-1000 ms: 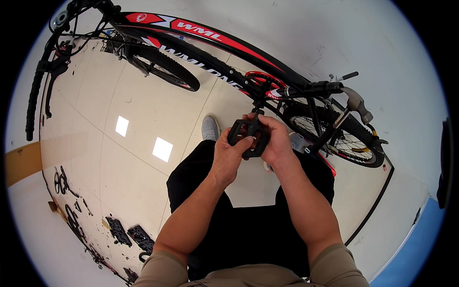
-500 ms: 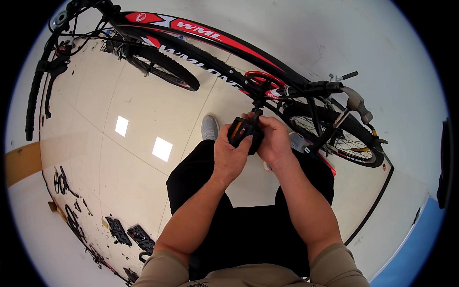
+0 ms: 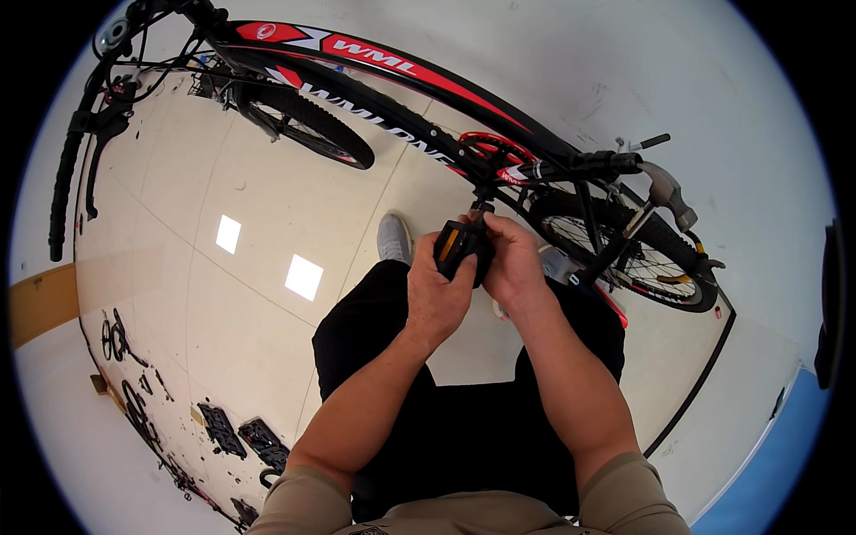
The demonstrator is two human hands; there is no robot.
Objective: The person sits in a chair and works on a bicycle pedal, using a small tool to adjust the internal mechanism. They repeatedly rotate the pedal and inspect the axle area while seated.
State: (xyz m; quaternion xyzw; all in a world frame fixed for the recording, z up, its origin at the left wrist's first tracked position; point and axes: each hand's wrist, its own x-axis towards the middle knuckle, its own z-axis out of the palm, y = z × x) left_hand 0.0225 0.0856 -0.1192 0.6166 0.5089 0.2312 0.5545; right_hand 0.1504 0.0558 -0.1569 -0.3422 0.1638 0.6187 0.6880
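A black bicycle pedal [image 3: 453, 242] with an orange reflector sits between my hands, at the end of the crank arm below the red chainring [image 3: 496, 148]. My left hand [image 3: 437, 290] wraps the pedal body from the left, thumb pressed on its near side. Around the pedal's axle end, my right hand [image 3: 513, 263] closes its fingers; the fingertips there are partly hidden. The bicycle frame [image 3: 419, 80], black with red and white, slants across the top. A hammer [image 3: 667, 194] rests by the saddle area, its head pointing right.
The rear wheel [image 3: 660, 259] stands at right, the front wheel [image 3: 308, 125] at upper left, beside the handlebar [image 3: 67, 178]. My shoe [image 3: 393, 237] is on the tiled floor. Two black tool trays [image 3: 221, 430] and scattered bike parts [image 3: 120, 339] lie at lower left.
The pedal has turned a little in my hands, so its orange reflector faces differently. My left hand has shifted slightly right with it; my right hand stays at the axle end.
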